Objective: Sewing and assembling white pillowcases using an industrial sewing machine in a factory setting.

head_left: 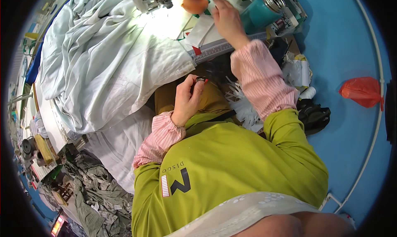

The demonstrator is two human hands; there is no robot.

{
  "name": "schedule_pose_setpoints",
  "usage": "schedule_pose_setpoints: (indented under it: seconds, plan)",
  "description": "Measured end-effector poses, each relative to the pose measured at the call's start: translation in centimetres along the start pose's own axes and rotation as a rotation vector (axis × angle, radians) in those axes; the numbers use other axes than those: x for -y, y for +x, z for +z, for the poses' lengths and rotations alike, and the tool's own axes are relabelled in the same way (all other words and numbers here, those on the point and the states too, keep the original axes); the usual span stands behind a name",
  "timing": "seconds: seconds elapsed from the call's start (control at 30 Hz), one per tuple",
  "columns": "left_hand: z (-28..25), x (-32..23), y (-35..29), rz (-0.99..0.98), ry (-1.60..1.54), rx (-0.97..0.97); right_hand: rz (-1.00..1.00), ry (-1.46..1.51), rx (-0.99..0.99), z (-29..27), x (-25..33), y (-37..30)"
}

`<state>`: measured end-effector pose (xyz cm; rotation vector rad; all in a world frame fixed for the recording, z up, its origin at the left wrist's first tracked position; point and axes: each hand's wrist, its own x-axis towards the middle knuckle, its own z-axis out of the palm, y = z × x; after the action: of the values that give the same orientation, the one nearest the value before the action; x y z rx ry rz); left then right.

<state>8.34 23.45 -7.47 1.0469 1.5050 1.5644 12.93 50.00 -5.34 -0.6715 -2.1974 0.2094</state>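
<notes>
Left hand (187,100) raised over the lap, fingers curled in and pressed together, pinching a small dark tool with red handles (200,80) at the fingertips; the tool is too small to identify further. It sits just in front of the mustard-coloured lap, beside the edge of the pale blue-white fabric (103,59) heaped across the table. Right hand (226,17) reaches forward onto the lit sewing table (215,51), fingers bent down on white paper pieces (200,30); whether it grips one cannot be told. An orange pincushion-like ball (195,2) lies just left of it, a teal cup (259,14) just right. Shredded white paper scraps (244,104) sit under the right forearm.
</notes>
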Motion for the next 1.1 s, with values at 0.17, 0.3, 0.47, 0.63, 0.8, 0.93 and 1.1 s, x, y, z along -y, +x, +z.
schedule_pose_setpoints:
  seconds: [0.17, 0.3, 0.47, 0.63, 0.8, 0.93, 1.1]
  plan:
    - [-1.4, -0.2, -0.1, 0.011, -0.084, -0.060, 0.782, 0.141, 0.285, 6.0, -6.8, 8.0]
    - [-3.5, -0.3, -0.4, -0.059, -0.138, -0.078, 0.187, -0.451, 0.487, 8.2, -8.8, 9.5]
    - [-5.1, -0.8, -0.8, -0.134, -0.245, -0.105, 0.084, -0.629, 0.410, 7.3, -4.2, 9.7]
    - [-5.2, -1.9, -0.4, -0.215, -0.396, -0.082, 0.041, -0.793, 0.336, 3.3, -2.9, 8.3]
    - [-4.6, -2.4, 0.7, -0.176, -0.448, -0.092, 0.066, -0.611, 0.325, -1.1, -7.8, 3.5]
    - [-5.1, -2.5, -1.1, -0.192, -0.502, -0.185, 0.670, 0.732, 0.194, -7.0, 4.1, -5.5]
    - [-4.3, -2.8, -2.3, -0.202, -0.512, -0.119, 1.119, 1.890, 0.399, -9.9, 8.5, -14.4]
